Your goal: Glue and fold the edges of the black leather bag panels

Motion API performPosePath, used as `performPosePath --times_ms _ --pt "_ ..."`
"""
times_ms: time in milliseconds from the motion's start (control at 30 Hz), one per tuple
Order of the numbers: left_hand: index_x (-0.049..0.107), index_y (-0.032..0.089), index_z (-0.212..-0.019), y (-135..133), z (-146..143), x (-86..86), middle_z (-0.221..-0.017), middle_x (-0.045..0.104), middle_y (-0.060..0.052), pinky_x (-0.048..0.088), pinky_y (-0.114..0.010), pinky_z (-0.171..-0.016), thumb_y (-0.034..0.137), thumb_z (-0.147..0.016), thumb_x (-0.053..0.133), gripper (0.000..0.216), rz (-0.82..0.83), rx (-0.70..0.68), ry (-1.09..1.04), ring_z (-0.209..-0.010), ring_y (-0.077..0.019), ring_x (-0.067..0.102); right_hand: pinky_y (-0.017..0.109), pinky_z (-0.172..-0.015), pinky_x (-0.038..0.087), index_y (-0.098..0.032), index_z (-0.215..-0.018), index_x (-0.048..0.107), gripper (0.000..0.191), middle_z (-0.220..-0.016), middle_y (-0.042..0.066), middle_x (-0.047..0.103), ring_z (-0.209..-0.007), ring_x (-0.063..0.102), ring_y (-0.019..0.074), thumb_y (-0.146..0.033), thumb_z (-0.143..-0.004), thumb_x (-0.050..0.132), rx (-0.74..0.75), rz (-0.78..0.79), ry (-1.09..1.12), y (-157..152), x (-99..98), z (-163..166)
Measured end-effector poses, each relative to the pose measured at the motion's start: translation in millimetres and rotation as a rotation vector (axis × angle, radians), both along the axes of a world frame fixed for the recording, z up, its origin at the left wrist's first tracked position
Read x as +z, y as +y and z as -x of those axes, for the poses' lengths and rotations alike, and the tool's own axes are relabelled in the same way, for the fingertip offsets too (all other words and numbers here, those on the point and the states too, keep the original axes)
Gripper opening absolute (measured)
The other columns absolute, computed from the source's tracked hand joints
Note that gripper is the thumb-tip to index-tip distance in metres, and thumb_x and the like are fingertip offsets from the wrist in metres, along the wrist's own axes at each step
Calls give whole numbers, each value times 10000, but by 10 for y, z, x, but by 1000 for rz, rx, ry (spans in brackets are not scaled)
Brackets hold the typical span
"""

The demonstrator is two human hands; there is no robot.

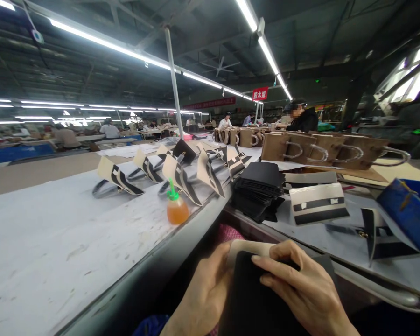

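Note:
A black panel (255, 298) lies over a cream-coloured panel (254, 247) low in the middle, above my lap. With its thumb along the near-left edge, my left hand (210, 289) grips the two panels. My right hand (297, 275) holds them from the right, two fingertips pressed on the black face near its upper edge. What lies beneath the panels, and most of my left fingers, is hidden. Beyond my hands is a stack of black panels (259, 186). A squeeze bottle (177, 210) of orange liquid with a green nozzle stands on the left table.
Several cream-and-black bag pieces (182, 179) stand on the white-covered table (73, 247); similar ones (318, 205) sit on the right. A blue bin (409, 214) is at far right. Brown bags with wrapped handles (294, 149) line the back. A person (303, 119) sits beyond them.

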State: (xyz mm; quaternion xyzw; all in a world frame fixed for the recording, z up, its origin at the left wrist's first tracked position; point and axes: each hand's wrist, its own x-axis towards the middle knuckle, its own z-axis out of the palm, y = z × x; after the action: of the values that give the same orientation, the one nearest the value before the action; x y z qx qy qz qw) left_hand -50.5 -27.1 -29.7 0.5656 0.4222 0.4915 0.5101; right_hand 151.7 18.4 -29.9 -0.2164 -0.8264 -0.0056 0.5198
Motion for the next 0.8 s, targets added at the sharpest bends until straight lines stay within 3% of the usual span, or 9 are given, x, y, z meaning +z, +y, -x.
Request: performPosePath --times_ms 67,300,600,800 --pt "647 190 -1297 -41 -21 61 -1067 757 -92 534 -352 -911 357 -909 641 423 -6 -11 9 -1016 -297 697 196 -568 522 -321 -1154 721 263 -775 -1 566 -654 602 109 -199 -931 652 -16 -19 18 -17 5 15" --pt "614 189 -1357 -75 -78 157 -1087 762 -89 563 -340 -871 405 -944 599 466 -23 -52 -28 -996 -285 715 213 -584 521 -419 -1381 575 547 -812 1 543 -702 596 118 -99 -939 604 -14 -9 7 10 -76 36" --pt "532 237 -1446 -108 -57 83 -1242 723 -76 514 -363 -1043 367 -973 566 491 -25 -91 -17 -1177 -267 664 202 -572 518 -356 -1302 662 450 -799 10 553 -679 579 112 -105 -931 620 -64 -31 17 13 -96 49" --pt "522 274 -1460 -70 53 -61 -1430 604 -56 347 -395 -1203 344 -1002 496 464 -156 -54 206 -1346 -253 534 171 -554 505 -279 -1189 731 304 -771 9 554 -646 566 92 -136 -957 597 -122 -82 -10 -28 -36 38"
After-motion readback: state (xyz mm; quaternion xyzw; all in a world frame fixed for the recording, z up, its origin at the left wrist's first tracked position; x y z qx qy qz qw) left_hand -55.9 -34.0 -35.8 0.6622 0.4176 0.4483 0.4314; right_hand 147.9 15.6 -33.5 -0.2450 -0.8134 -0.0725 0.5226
